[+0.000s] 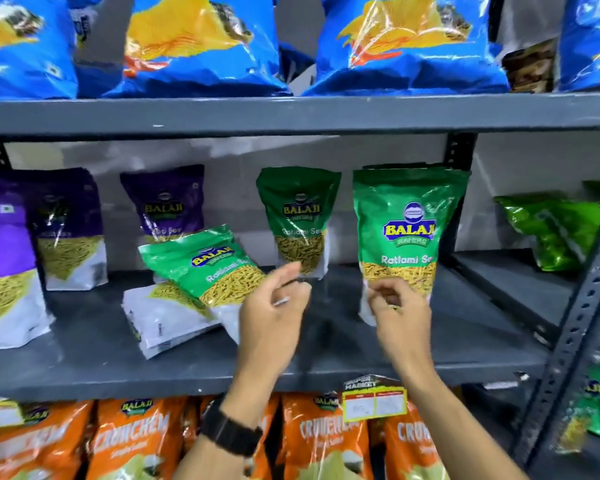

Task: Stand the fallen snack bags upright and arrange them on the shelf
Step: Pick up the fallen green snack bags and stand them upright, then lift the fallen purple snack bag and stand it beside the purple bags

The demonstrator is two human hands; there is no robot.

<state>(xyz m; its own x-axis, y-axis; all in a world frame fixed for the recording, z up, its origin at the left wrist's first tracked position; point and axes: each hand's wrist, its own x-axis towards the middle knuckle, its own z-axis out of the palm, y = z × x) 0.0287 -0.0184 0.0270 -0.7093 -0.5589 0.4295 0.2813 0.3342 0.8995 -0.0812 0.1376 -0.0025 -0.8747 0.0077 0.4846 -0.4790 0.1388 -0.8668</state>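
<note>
On the grey middle shelf (94,362) a green Ratlami Sev bag (407,230) stands upright at the front right. My right hand (400,317) is at its lower edge, fingers curled and touching the bag's bottom. My left hand (274,317) hovers beside it, fingers apart, holding nothing. A second green bag (205,268) lies tilted on top of another fallen bag (163,317) to the left of my hands. A smaller-looking green bag (298,220) stands upright at the back.
Purple sev bags (70,230) (167,202) (0,268) stand on the left of the same shelf. Blue bags (194,43) fill the shelf above, orange bags (132,438) the shelf below. A dark upright post (575,323) and a crumpled green bag (555,230) are at the right.
</note>
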